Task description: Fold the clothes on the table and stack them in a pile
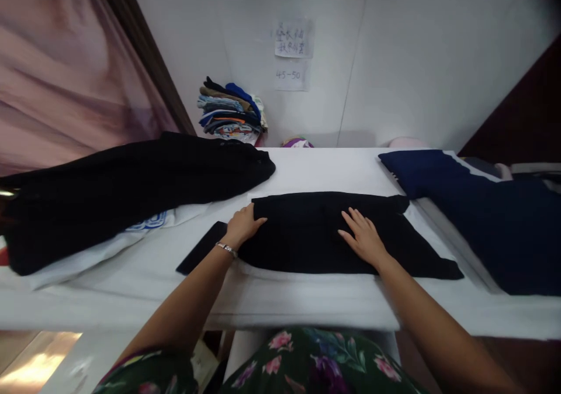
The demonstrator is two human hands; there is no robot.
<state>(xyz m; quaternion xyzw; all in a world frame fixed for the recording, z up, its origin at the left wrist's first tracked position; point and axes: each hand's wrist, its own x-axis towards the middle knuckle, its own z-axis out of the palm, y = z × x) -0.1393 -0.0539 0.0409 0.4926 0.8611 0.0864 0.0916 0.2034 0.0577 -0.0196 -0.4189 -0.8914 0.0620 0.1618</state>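
Black trousers (pixel 298 239), judging by their outline, lie folded flat across the white-covered table in front of me. My left hand (pixel 241 225) is at their left edge, thumb on top of the cloth and the other fingers curled at the edge, partly hidden. Spread out flat, my right hand (pixel 364 239) rests on the right half of the trousers, palm down. A pointed corner of the cloth reaches out to the lower right. Beside my left wrist, partly covered by it, lies a flat dark rectangular object (pixel 199 251).
At the left a large black garment (pixel 131 178) lies over white cloth (pixel 94 259) with blue print. Navy clothing (pixel 482 224) is stacked at the right. Behind the table (pixel 324 169) rises a pile of folded clothes (pixel 230 110). Handwritten paper notes (pixel 291 38) hang on the wall.
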